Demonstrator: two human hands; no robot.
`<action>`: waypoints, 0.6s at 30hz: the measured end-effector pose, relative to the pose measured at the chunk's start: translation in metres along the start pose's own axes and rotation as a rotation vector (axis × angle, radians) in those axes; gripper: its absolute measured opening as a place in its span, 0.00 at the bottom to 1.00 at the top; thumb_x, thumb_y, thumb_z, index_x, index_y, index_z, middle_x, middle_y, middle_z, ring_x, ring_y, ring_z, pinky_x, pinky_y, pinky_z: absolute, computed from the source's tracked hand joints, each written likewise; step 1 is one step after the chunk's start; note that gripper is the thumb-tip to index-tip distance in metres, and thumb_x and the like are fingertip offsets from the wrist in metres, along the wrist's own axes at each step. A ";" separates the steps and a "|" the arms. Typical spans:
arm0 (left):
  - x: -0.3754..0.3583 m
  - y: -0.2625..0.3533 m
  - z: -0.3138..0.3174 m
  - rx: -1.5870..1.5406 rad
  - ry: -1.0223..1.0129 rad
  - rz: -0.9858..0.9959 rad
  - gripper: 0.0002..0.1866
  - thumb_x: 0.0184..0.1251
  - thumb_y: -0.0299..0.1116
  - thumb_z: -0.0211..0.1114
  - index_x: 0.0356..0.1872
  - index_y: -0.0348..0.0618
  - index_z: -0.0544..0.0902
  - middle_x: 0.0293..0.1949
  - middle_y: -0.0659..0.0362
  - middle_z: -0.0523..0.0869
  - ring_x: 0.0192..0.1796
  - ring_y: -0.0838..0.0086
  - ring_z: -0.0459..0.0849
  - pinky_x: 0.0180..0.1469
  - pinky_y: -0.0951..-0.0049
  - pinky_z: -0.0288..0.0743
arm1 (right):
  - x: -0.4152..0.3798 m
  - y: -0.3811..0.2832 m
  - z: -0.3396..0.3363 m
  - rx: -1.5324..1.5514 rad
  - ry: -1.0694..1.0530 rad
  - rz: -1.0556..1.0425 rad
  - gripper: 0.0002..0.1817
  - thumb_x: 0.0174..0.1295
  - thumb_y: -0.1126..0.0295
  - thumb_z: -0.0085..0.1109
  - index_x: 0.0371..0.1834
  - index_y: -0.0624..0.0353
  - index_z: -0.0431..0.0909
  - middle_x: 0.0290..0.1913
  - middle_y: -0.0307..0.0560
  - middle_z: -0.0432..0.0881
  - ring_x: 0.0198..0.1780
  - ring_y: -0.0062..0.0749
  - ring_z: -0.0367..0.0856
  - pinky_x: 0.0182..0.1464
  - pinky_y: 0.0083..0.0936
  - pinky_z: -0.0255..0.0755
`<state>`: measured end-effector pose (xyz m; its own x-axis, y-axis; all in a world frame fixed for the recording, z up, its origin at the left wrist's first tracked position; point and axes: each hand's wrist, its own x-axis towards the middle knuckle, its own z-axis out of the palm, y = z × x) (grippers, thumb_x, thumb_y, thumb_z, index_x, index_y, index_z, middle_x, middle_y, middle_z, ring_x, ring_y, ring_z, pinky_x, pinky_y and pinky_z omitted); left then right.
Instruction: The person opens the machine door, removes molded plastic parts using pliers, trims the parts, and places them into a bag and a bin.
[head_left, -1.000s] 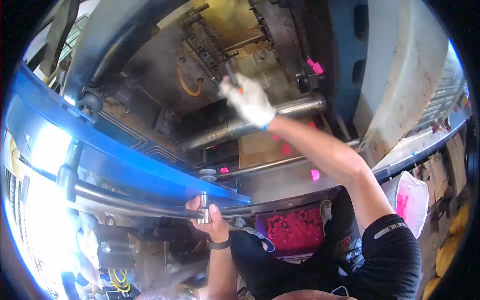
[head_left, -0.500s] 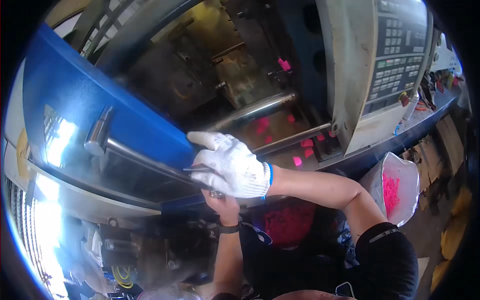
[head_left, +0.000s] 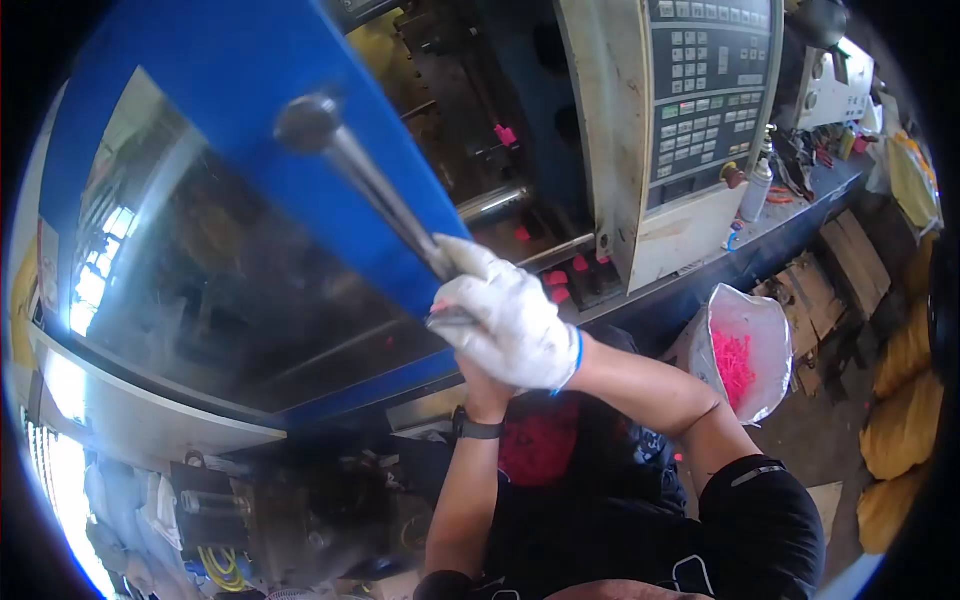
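Observation:
My right hand (head_left: 515,325), in a white knitted glove with a blue cuff edge, is closed around the lower end of a metal bar handle (head_left: 380,195). The handle is fixed to a blue machine door (head_left: 395,120) with a dark window. A short grey metal piece (head_left: 455,318) shows at the gloved fingers; I cannot tell what it is. Bare, with a dark band at the wrist, my left hand (head_left: 487,390) is right under the glove, its fingers hidden. Beyond the door edge, a pink piece (head_left: 505,134) sits inside the machine opening.
A control panel (head_left: 705,95) stands right of the opening. Several pink pieces (head_left: 558,279) lie on the machine's ledge. At the lower right is a white sack (head_left: 772,365) of pink scraps, near flattened cardboard (head_left: 855,260). A spray can (head_left: 757,190) stands on the side bench.
The blue door has slid right with my gloved hand on its handle, narrowing the machine opening. My left hand has moved along beneath the glove, and the view has turned right.

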<state>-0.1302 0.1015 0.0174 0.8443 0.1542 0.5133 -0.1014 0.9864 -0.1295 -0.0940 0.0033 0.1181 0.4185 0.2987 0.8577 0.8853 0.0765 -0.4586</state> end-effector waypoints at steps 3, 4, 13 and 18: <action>-0.016 0.004 -0.031 2.184 -0.114 0.191 0.28 0.66 0.32 0.72 0.65 0.37 0.77 0.56 0.40 0.87 0.59 0.42 0.86 0.60 0.53 0.80 | -0.005 0.004 -0.030 0.003 -0.095 0.111 0.12 0.62 0.71 0.73 0.48 0.54 0.82 0.65 0.71 0.77 0.52 0.65 0.86 0.52 0.43 0.83; -0.020 -0.005 -0.029 2.139 -0.023 0.168 0.27 0.66 0.32 0.72 0.65 0.37 0.77 0.54 0.41 0.88 0.56 0.44 0.87 0.58 0.53 0.80 | -0.008 0.008 -0.036 -0.025 -0.108 0.098 0.12 0.63 0.72 0.71 0.48 0.54 0.82 0.63 0.65 0.79 0.51 0.61 0.87 0.50 0.41 0.83; -0.099 -0.019 -0.074 2.138 -0.097 -0.244 0.25 0.68 0.26 0.69 0.67 0.39 0.79 0.47 0.52 0.90 0.39 0.64 0.90 0.48 0.62 0.83 | -0.028 0.020 -0.070 -0.453 0.039 0.133 0.19 0.55 0.77 0.68 0.50 0.46 0.86 0.41 0.48 0.84 0.42 0.51 0.86 0.43 0.43 0.79; -0.162 0.045 -0.126 2.083 0.282 -0.337 0.18 0.72 0.29 0.67 0.61 0.41 0.84 0.46 0.51 0.92 0.41 0.66 0.92 0.49 0.63 0.84 | -0.042 0.029 -0.091 -0.531 0.047 0.171 0.18 0.55 0.83 0.64 0.48 0.52 0.85 0.41 0.49 0.84 0.43 0.48 0.86 0.46 0.39 0.79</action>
<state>-0.2053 0.1141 -0.1780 0.9665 0.1872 0.1755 -0.0884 -0.3990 0.9127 -0.0673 -0.0933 0.0902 0.5629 0.2208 0.7965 0.7793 -0.4628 -0.4225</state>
